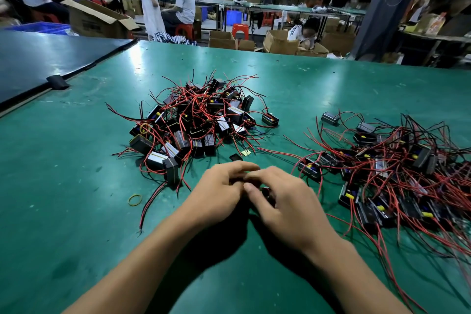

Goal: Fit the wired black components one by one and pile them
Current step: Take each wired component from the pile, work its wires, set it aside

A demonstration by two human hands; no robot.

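Head view: left hand and right hand meet, fingers of both curled round a small black wired component, mostly hidden. The heaped pile of black red-wired components lies ahead, slightly left, nearer the left hand.

Green worktable, cardboard boxes behind, red stools, blue crate, dark pillar, workers at bg benches

The left hand and right hand are bare. Both forearms are bare too. One thumbnail looks short.
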